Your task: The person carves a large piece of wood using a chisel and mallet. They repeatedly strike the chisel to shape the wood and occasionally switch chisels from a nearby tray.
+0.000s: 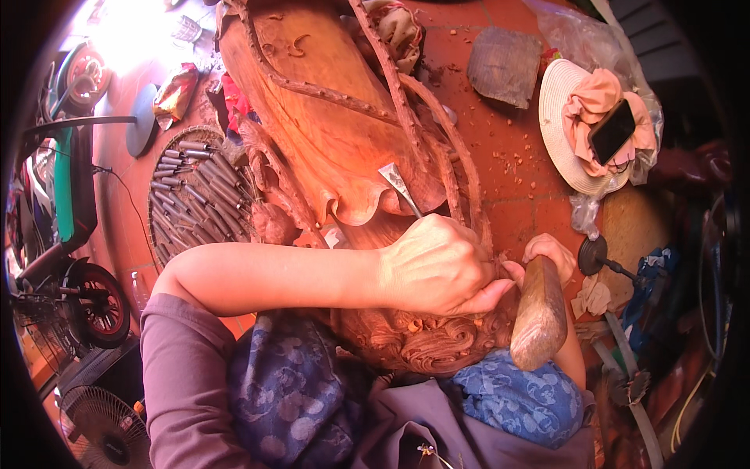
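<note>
The left hand (437, 266) has its grip closed around a steel chisel (399, 187) — its handle end juts up over the carved wooden sculpture (336, 133) lying across the person's lap. The right hand (549, 252) grips a wooden mallet (539, 316) just beside it.

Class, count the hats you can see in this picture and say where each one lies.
1: a pale straw hat lies on the red tiled floor at upper right, with pink cloth and a phone on it. Others may be hidden.
</note>
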`<action>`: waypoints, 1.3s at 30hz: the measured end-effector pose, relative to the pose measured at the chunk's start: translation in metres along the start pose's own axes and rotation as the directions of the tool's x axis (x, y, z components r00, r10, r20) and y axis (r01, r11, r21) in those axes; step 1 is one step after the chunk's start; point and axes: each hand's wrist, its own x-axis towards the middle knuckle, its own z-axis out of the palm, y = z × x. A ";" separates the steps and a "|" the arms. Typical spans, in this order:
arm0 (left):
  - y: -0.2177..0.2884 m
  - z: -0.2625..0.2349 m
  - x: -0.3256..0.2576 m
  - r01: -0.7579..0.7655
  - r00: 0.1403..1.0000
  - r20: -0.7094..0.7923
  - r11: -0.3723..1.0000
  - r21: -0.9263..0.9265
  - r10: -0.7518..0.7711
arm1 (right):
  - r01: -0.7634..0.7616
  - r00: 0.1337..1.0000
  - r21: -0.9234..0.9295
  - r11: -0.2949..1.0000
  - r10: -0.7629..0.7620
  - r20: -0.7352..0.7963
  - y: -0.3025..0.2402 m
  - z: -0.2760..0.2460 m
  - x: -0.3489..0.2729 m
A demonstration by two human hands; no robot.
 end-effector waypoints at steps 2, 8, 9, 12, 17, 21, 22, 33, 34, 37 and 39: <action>0.001 -0.001 0.001 0.007 1.000 -0.024 1.000 -0.013 -0.008 | 0.029 0.999 -0.037 0.999 -0.027 0.035 -0.004 -0.005 0.004; 0.005 -0.008 0.003 0.002 1.000 -0.018 0.996 -0.094 -0.003 | 0.209 0.978 0.052 0.976 -0.208 -0.034 0.002 -0.008 0.004; 0.004 -0.008 0.002 0.016 1.000 -0.008 0.996 -0.086 -0.017 | 0.234 0.972 0.013 0.972 -0.233 -0.037 0.003 -0.005 0.005; 0.005 -0.013 -0.001 0.060 0.998 0.024 0.997 -0.057 -0.059 | 0.285 0.957 -0.109 0.952 -0.289 -0.017 0.001 -0.003 0.012; 0.002 -0.009 0.003 0.040 0.999 0.025 0.998 -0.055 -0.038 | 0.350 0.932 -0.140 0.926 -0.360 -0.049 0.006 -0.009 0.010; -0.002 -0.009 0.004 0.051 0.999 -0.002 0.996 -0.072 -0.051 | 0.318 0.943 -0.256 0.913 -0.332 -0.011 0.009 -0.012 0.012; -0.003 -0.011 0.003 0.058 0.998 -0.008 0.996 -0.063 -0.058 | 0.330 0.939 -0.229 0.916 -0.344 -0.021 0.010 -0.012 0.011; -0.009 -0.015 0.002 0.076 0.995 0.065 0.997 -0.035 -0.074 | 0.362 0.927 -0.223 0.905 -0.374 -0.013 0.012 -0.010 0.015; -0.009 -0.016 0.003 0.079 0.995 0.070 0.997 -0.027 -0.077 | 0.339 0.937 -0.262 0.904 -0.350 0.003 0.011 -0.010 0.016; -0.011 -0.016 0.003 0.072 0.996 0.061 0.997 -0.027 -0.070 | 0.358 0.929 -0.222 0.907 -0.370 -0.014 0.015 -0.010 0.013; -0.011 -0.016 0.002 0.084 0.995 0.064 0.996 -0.010 -0.083 | 0.374 0.920 -0.219 0.901 -0.390 -0.038 0.019 -0.006 0.013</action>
